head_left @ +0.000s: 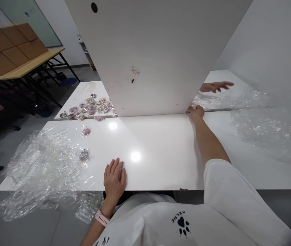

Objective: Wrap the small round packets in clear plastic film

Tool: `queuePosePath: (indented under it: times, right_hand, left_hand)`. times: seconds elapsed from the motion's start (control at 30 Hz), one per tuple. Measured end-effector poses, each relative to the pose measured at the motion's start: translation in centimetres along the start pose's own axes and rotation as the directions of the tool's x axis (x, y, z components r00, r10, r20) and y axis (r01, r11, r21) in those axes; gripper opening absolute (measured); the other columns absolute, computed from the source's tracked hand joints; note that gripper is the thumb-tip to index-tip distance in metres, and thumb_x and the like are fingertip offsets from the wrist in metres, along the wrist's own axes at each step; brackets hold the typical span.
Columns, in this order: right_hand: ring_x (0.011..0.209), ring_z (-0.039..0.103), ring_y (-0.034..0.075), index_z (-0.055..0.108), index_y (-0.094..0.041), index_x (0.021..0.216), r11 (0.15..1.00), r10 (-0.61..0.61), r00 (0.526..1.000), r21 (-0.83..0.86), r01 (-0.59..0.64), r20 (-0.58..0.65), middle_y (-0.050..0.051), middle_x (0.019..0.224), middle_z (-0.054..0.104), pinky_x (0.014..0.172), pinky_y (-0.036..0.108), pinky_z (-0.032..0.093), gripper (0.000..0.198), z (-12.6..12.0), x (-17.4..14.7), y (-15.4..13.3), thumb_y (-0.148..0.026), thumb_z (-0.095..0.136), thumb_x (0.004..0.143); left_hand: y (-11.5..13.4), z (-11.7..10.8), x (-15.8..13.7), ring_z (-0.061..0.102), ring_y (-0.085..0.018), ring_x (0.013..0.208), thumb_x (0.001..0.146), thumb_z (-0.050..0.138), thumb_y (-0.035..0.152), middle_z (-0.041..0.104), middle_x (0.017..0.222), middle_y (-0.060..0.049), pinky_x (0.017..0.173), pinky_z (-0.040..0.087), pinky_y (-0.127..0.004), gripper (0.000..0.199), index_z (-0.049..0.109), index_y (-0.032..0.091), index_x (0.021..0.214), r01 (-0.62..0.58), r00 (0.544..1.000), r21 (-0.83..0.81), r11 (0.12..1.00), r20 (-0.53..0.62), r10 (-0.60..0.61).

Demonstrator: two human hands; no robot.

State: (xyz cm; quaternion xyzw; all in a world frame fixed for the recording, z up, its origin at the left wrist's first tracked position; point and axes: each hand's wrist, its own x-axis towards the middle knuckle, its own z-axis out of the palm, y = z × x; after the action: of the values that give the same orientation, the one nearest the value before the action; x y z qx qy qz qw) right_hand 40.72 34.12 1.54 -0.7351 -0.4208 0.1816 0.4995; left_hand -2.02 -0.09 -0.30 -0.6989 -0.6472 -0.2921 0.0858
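Observation:
My left hand (pixel 114 178) lies on the white tabletop (pixel 158 147) near its front edge, fingers stretched out and holding nothing. My right hand (pixel 197 112) reaches forward to the lower right corner of a large upright white panel (pixel 158 58). Its fingers are bent in at that corner; what they hold, if anything, is hidden. To the left lie small wrapped pieces in clear film: a pink one (pixel 86 131), a darker one (pixel 84 155) and a pile (pixel 91 106) beyond the table joint.
Crumpled clear plastic film (pixel 45 167) hangs over the table's left front. More film (pixel 276 126) lies at the right. Behind the panel, another person's hand (pixel 217 87) extends rightward. Brown cardboard boxes (pixel 9 48) stand on a wooden table (pixel 29 66) at the far left.

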Motion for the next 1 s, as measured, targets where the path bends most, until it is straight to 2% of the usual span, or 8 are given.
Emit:
queuePosePath:
  times: [0.13, 0.23, 0.33, 0.43, 0.53, 0.7, 0.83, 1.0]
  right_hand:
    - [0.129, 0.041, 0.032, 0.055, -0.014, 0.127, 0.97, -0.103, 0.982, -0.234, 0.064, -0.158, 0.019, 0.133, 0.053, 0.11, 0.052, 0.03, 0.042, -2.2, -3.5, 2.2, -0.036, 0.053, 0.091]
    - [0.136, 0.033, 0.03, 0.046, -0.018, 0.142, 0.858, -0.32, 0.917, -0.484, 0.174, -0.238, 0.017, 0.146, 0.045, 0.11, 0.051, 0.027, 0.049, -5.7, -5.1, 4.3, -0.031, 0.042, 0.095]
    - [0.139, 0.029, 0.029, 0.054, -0.02, 0.139, 0.65, -0.481, 0.875, -0.688, 0.323, -0.044, 0.012, 0.159, 0.032, 0.108, 0.048, 0.029, 0.047, -9.1, -5.0, 6.3, -0.021, 0.039, 0.094]
    - [0.136, 0.033, 0.029, 0.063, -0.018, 0.128, 0.475, -0.446, 0.859, -0.746, 0.466, 0.253, 0.007, 0.166, 0.021, 0.102, 0.045, 0.036, 0.046, -10.7, -3.4, 7.1, -0.015, 0.039, 0.089]
    - [0.135, 0.035, 0.03, 0.065, -0.016, 0.127, 0.408, -0.363, 0.835, -0.735, 0.542, 0.414, 0.006, 0.166, 0.02, 0.101, 0.046, 0.037, 0.048, -10.3, -1.2, 6.1, -0.013, 0.042, 0.085]
    - [0.131, 0.037, 0.032, 0.06, -0.016, 0.135, 0.517, -0.295, 0.87, -0.7, 0.493, 0.395, 0.009, 0.167, 0.015, 0.102, 0.047, 0.036, 0.052, -8.5, 2.0, 2.9, -0.015, 0.043, 0.085]
    - [0.129, 0.04, 0.032, 0.034, -0.021, 0.154, 0.729, -0.227, 0.944, -0.601, 0.327, 0.239, 0.013, 0.167, 0.011, 0.101, 0.051, 0.038, 0.072, -6.8, 2.6, 1.1, -0.02, 0.05, 0.083]
    - [0.108, 0.056, 0.027, 0.066, -0.014, 0.12, 0.847, -0.189, 0.955, -0.453, 0.276, 0.227, 0.019, 0.132, 0.058, 0.098, 0.045, 0.045, 0.045, -4.7, 1.0, 0.4, -0.016, 0.057, 0.076]
  left_hand:
    - [0.0, 0.1, 0.0, 0.055, -0.03, 0.132, 0.093, 0.056, 0.02, 0.066, 0.133, -0.01, 0.115, 0.037, -0.051, 0.031, 0.066, 0.019, 0.122, 0.009, 1.0, -0.017, 1.0, 0.007, -0.009]
    - [0.0, 0.1, -0.1, 0.054, -0.03, 0.133, 0.093, 0.056, 0.021, 0.066, 0.133, -0.01, 0.115, 0.036, -0.051, 0.031, 0.066, 0.02, 0.122, 0.024, 1.0, -0.045, 0.999, 0.007, -0.024]
    - [0.0, 0.2, -0.2, 0.053, -0.03, 0.134, 0.093, 0.055, 0.023, 0.065, 0.134, -0.011, 0.116, 0.035, -0.052, 0.031, 0.066, 0.019, 0.122, 0.037, 0.999, -0.058, 0.998, 0.01, -0.036]
    - [0.0, 0.3, -0.3, 0.053, -0.03, 0.134, 0.094, 0.054, 0.024, 0.065, 0.134, -0.011, 0.117, 0.034, -0.051, 0.031, 0.067, 0.019, 0.121, 0.039, 0.999, -0.053, 0.998, 0.012, -0.039]
    - [0.0, 0.3, -0.3, 0.053, -0.03, 0.134, 0.095, 0.053, 0.025, 0.065, 0.134, -0.01, 0.117, 0.033, -0.051, 0.031, 0.067, 0.019, 0.121, 0.044, 0.999, -0.041, 0.998, 0.019, -0.044]
    - [0.2, 0.1, -0.3, 0.053, -0.03, 0.133, 0.095, 0.051, 0.026, 0.065, 0.135, -0.009, 0.117, 0.034, -0.051, 0.031, 0.067, 0.019, 0.121, 0.06, 0.998, -0.028, 0.998, 0.031, -0.059]
    - [0.2, 0.1, -0.3, 0.054, -0.03, 0.133, 0.094, 0.052, 0.025, 0.065, 0.135, -0.009, 0.116, 0.035, -0.052, 0.03, 0.067, 0.021, 0.12, 0.056, 0.998, -0.04, 0.998, 0.029, -0.055]
    - [0.1, 0.1, -0.3, 0.054, -0.029, 0.133, 0.093, 0.053, 0.024, 0.065, 0.135, -0.008, 0.116, 0.035, -0.052, 0.031, 0.067, 0.023, 0.121, 0.061, 0.998, -0.047, 0.997, 0.026, -0.06]
